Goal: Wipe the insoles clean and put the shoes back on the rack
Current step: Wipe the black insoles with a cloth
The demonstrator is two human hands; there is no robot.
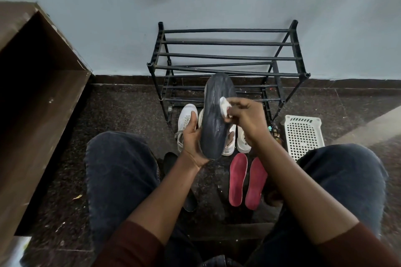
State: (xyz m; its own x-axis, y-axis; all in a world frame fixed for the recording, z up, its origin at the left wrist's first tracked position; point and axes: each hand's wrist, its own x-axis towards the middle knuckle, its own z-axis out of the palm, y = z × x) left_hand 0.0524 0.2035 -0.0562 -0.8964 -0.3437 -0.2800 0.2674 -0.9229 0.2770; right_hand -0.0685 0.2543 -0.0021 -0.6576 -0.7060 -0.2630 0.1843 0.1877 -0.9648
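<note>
Wiping under way. The left hand (192, 143) is cupping the heel end of a dark grey insole (213, 115), its fingers (191, 118) curling round the edge and holding it upright above the floor (130, 115), with the toe end pointing toward the shoe rack (227, 56). The right hand (247, 119) is pinching a small white wipe (224, 105) in curled fingers and pressing it against the insole's upper half, toward the right edge.

Handling, as judged: the insole is looking thin, light and flexible. Gripped only at the heel, it is likely giving way under the wiping pressure, so backing it from behind near mid-length seems wise. The surface is showing streaks and may be damp and a little slick. The edges are looking like the safest hold.

White shoes (186, 121) are sitting on the floor just in front of the rack, partly hidden behind the insole and not yet put back. Two red insoles (237, 180) are lying side by side nearer the knees. Another dark insole (170, 159) is lying by the left knee, partly covered by the forearm. A white perforated basket (303, 136) is standing right of the rack.
</note>
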